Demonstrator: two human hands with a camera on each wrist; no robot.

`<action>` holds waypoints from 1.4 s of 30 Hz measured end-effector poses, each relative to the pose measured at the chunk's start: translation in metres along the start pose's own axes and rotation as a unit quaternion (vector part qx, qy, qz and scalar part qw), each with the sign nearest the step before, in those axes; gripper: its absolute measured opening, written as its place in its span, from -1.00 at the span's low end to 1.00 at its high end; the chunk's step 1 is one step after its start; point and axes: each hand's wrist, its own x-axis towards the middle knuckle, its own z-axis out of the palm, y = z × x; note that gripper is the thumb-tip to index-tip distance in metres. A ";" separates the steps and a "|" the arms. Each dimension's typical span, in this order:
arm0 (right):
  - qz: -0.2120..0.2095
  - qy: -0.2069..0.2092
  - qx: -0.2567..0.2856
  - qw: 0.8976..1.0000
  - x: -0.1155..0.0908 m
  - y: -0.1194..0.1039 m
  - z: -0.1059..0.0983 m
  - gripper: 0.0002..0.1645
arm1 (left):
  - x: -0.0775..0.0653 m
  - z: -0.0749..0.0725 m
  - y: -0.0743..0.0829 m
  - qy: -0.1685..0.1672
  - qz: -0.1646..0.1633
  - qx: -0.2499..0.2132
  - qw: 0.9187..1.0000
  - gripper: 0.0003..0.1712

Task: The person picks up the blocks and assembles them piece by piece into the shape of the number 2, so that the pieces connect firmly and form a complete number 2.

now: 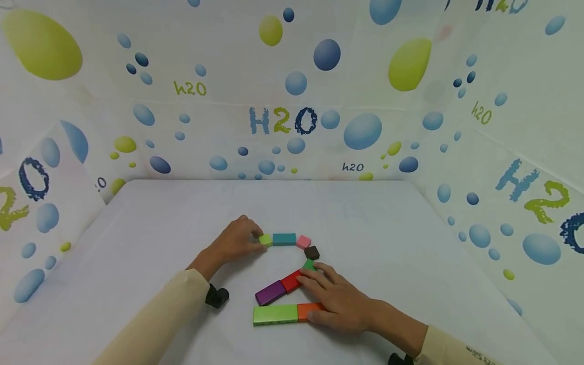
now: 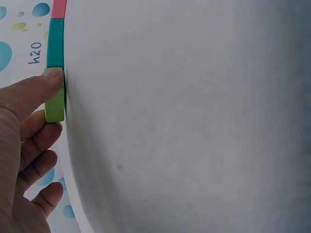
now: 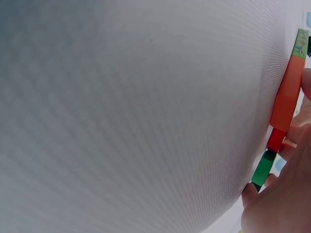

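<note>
My left hand pinches a small lime-green block between thumb and fingers, at the left end of a row of blocks. Touching its right side is a teal block. A pink block and a dark brown block curve down to a green block. From there a red block and a purple block slant to the lower left. My right hand lies with fingers spread, fingertips at the green and red blocks, thumb on an orange block.
A long light-green block lies end to end with the orange one, nearest to me. White cloth covers the table. Behind it stands a wall covering printed with coloured drops. Dark wrist devices sit below both wrists.
</note>
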 end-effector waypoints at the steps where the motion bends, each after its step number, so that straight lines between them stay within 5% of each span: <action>1: 0.000 0.000 0.000 1.000 0.000 0.000 0.000 -0.17 | 0.000 0.000 0.000 0.001 -0.001 0.001 1.000 -0.54; 21: 0.004 -0.004 -0.006 1.000 -0.001 0.001 0.000 -0.16 | -0.005 -0.001 0.003 0.035 -0.014 0.027 0.999 -0.50; 42: -0.003 0.003 -0.007 1.000 0.000 0.001 0.000 -0.17 | -0.004 0.000 0.004 0.015 -0.004 0.045 0.999 -0.48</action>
